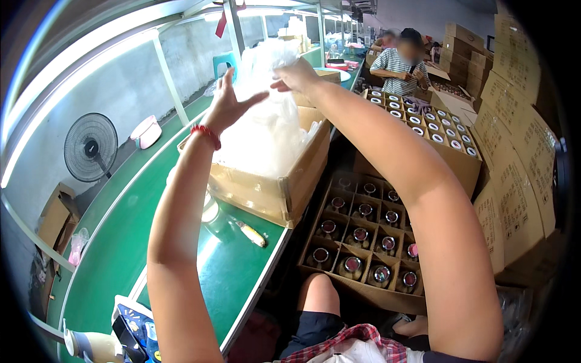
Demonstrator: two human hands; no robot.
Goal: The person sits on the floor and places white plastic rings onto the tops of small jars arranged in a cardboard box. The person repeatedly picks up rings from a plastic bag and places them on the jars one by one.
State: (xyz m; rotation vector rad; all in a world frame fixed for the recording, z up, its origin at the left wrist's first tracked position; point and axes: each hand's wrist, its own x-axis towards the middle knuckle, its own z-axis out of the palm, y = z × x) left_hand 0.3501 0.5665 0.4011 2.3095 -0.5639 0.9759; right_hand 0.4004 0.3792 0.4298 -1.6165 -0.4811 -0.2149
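Observation:
A cardboard box (254,190) full of clear, whitish plastic bags (263,136) stands on the green worktop. My left hand (227,107), with a red bead bracelet at the wrist, is raised beside the plastic; its thumb and fingers are spread and hold nothing. My right hand (298,77) reaches over the far side of the box. Its fingers are curled at a bunched clear plastic bag (266,60) that stands up above the box; the fingertips are partly lost against the plastic.
A divided carton (345,278) of capped bottles sits low before my knees, another carton (466,162) behind it. Flattened cardboard (514,151) leans at right. A yellow-handled tool (251,234) lies on the worktop (236,284). A fan (91,148) stands left; a person (396,69) works ahead.

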